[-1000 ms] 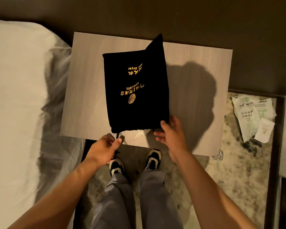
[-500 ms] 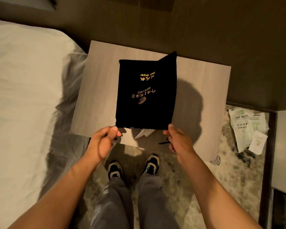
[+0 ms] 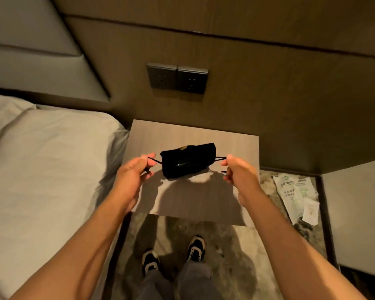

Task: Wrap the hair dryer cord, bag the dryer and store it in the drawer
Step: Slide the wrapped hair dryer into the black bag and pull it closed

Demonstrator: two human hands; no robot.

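Note:
A black cloth dryer bag [image 3: 187, 162] hangs above the wooden bedside table [image 3: 193, 137], its mouth turned toward me and gathered nearly shut. Thin black drawstrings stick out of both sides of the mouth. My left hand [image 3: 134, 172] pinches the left drawstring and my right hand [image 3: 236, 171] pinches the right one, both pulled outward. The hair dryer itself is hidden inside the bag. No drawer shows in this view.
A bed with white sheets [image 3: 41, 169] lies to the left of the table. Two wall sockets [image 3: 177, 77] sit on the panel behind it. White paper packets [image 3: 297, 198] lie on the floor to the right. My shoes [image 3: 195, 249] stand below the table's front edge.
The bag lay flat on the table with my hands at its open end. Now it is lifted off the table and both hands pull the drawstrings apart, closing its mouth. The view tilted up.

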